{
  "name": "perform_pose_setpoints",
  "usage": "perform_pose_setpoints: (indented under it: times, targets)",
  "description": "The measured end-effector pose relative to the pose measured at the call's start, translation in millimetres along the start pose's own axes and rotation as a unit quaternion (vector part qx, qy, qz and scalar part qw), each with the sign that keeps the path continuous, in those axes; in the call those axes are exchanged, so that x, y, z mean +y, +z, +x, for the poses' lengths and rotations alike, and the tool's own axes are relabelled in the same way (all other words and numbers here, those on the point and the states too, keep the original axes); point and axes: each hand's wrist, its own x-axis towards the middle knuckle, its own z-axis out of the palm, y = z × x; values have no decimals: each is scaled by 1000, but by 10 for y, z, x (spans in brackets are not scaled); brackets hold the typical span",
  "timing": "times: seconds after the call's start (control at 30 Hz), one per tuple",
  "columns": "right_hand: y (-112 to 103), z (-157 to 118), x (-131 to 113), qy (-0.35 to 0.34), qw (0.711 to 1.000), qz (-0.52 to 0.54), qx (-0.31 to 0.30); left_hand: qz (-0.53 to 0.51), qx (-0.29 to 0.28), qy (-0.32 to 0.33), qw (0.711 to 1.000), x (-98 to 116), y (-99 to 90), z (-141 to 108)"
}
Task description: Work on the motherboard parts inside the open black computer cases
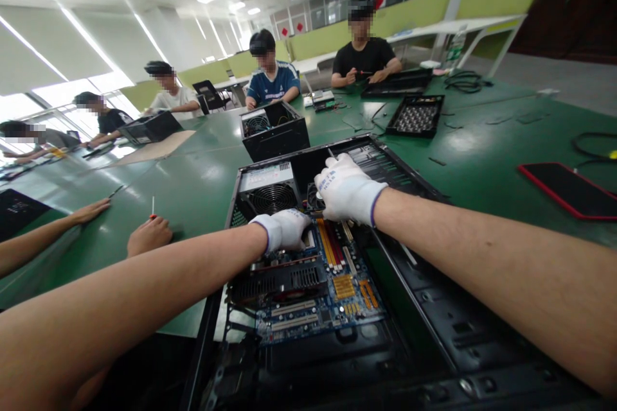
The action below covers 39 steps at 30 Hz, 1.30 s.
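Both hands [289, 230] [348, 189] half-curled at motherboard [337, 300], hold unclear, blue "N518" on right glove [357, 192]

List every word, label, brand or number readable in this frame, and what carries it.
"N518", possibly "NS18": white fabric glove with purple cuff, right hand; characters above it blurred.
Blurred print: matching white fabric glove, left hand.
Too small: silver metal power-supply box; blue short-sleeved shirt with white chest mark.

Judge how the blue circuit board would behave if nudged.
The blue circuit board lies flat without visible sag, so it is probably stiff. Its exposed coloured slots suggest it may be fragile. Lying flat inside the black case, it seems unlikely to roll or tip.
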Motion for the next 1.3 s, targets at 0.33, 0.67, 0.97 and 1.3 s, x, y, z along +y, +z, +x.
perform_pose_setpoints:
  times: [0.33, 0.67, 0.97, 1.3]
  targets:
    - [3, -5, 5, -5, 999, -42, 7, 17, -31, 1, 999, 10, -7, 12]
    - [-11, -19, -11, 2, 999, -46, 0, 24, -28, 21, 999, 22, -40, -1]
    - [-13, -25, -18, -3, 997, -82, 6, 35, -11, 28, 999, 45, -110, -38]
    - [-12, -19, -13, -8, 997, -79, 0, 56, -75, -10, 996, 47, -92, -31]
